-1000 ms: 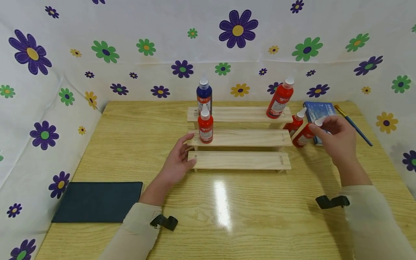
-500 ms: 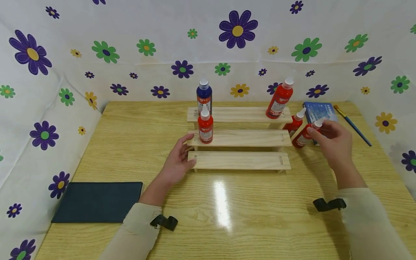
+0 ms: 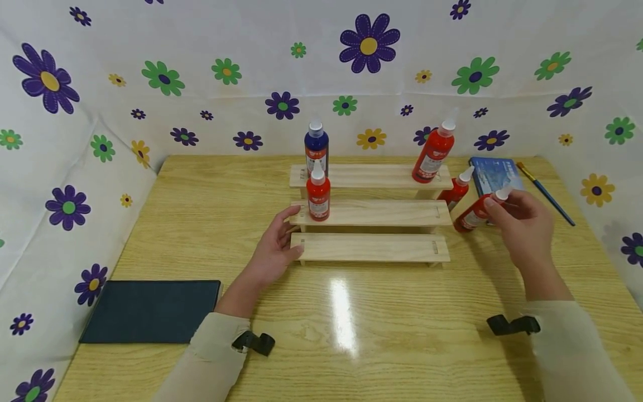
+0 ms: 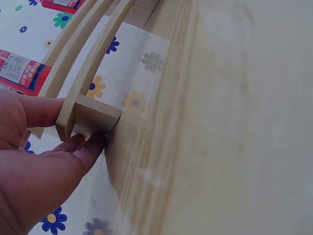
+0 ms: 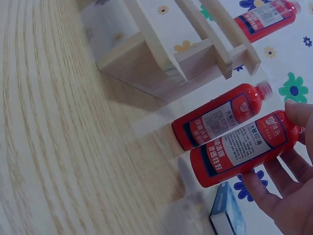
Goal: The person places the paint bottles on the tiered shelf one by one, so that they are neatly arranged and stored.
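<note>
A three-tier wooden shelf (image 3: 372, 214) stands mid-table. My left hand (image 3: 272, 245) grips its left end, with the thumb and fingers around the lowest tier (image 4: 78, 105). By its neck, my right hand (image 3: 527, 229) holds a red ink bottle (image 5: 239, 149), tilted with its white nozzle toward the hand, right of the shelf. Just beside that bottle, another red bottle (image 3: 454, 192) stands at the shelf's right side. On the top tier are a blue bottle (image 3: 316, 149) at left and a red bottle (image 3: 433, 155) at right. The middle tier carries a red bottle (image 3: 318, 200) at its left end.
Behind the right hand lies a blue box (image 3: 494, 172), partly hidden, with a paintbrush (image 3: 546, 194) to its right. A dark flat notebook-like object (image 3: 150, 312) lies at the front left. A flower-patterned cloth (image 3: 226, 33) hangs around the table's back and sides.
My right hand has shifted slightly left, then back right, and the bottle in it leans further over to the right. The left hand and the shelf have stayed put.
</note>
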Motion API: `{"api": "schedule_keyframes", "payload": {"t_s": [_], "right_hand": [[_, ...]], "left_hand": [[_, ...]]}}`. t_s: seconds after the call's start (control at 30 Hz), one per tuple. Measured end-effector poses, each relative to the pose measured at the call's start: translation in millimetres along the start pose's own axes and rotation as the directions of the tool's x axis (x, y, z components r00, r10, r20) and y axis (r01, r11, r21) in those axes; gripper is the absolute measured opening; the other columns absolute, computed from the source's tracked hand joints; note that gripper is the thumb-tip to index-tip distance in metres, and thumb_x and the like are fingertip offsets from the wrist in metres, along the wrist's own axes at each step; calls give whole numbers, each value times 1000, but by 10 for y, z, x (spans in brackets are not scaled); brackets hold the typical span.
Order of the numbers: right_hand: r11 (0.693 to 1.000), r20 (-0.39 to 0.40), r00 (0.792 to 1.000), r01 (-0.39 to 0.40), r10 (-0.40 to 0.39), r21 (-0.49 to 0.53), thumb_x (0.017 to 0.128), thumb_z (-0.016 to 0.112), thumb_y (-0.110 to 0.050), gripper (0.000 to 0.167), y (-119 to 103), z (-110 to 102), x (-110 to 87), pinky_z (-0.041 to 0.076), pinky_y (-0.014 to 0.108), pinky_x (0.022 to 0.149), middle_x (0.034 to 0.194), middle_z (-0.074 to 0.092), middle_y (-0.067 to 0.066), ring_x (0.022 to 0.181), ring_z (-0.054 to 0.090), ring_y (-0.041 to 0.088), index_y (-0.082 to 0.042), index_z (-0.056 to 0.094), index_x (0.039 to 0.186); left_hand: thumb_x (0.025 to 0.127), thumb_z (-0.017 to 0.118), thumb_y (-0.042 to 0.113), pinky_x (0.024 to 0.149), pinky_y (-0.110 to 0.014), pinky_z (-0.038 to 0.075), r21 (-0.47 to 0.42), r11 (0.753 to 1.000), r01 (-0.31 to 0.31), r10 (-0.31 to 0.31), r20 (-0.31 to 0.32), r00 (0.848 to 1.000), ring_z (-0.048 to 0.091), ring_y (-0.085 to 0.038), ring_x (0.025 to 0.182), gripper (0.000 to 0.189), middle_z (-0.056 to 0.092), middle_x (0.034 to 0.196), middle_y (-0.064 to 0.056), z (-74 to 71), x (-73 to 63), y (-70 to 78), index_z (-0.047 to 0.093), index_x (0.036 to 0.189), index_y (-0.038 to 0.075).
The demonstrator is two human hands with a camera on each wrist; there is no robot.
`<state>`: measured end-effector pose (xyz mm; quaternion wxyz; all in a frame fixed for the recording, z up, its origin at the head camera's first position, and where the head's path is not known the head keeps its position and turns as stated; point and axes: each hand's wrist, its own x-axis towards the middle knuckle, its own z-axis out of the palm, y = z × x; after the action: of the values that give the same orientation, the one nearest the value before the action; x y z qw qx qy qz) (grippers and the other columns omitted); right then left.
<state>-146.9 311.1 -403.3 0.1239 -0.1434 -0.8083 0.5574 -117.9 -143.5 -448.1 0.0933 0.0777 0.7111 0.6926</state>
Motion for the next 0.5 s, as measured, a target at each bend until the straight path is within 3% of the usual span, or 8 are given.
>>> {"api": "schedule_keyframes", "payload": {"t_s": [0.2,0.33,0.5], "right_hand": [[988,-25,999,33,-30,151,89,78,-17,33,-96,-49,-47,51,14,69,114,63,-3,100,59,11,-6,70,119],[952,-37,998,64,-56,299,86,80,-8,31,-187,-68,-82,52,17,69,112,65,3,98,62,14,2,70,114],[921,-54,993,115,-103,372,85,79,-3,28,-337,-81,-134,52,18,73,110,66,7,97,62,17,4,71,111]], "left_hand": [[90,57,-20,111,-44,30,2,1000,7,-7,-5,1000,43,-27,133,78,44,146,-13,3,-4,7,37,153,23],[90,56,-21,110,-45,31,1,1000,7,-7,-6,1000,43,-28,133,78,43,146,-14,2,-8,10,36,153,21],[90,56,-21,110,-46,31,-5,1000,15,-15,-6,1000,42,-28,132,79,42,147,-14,2,-3,11,36,153,21]]}}
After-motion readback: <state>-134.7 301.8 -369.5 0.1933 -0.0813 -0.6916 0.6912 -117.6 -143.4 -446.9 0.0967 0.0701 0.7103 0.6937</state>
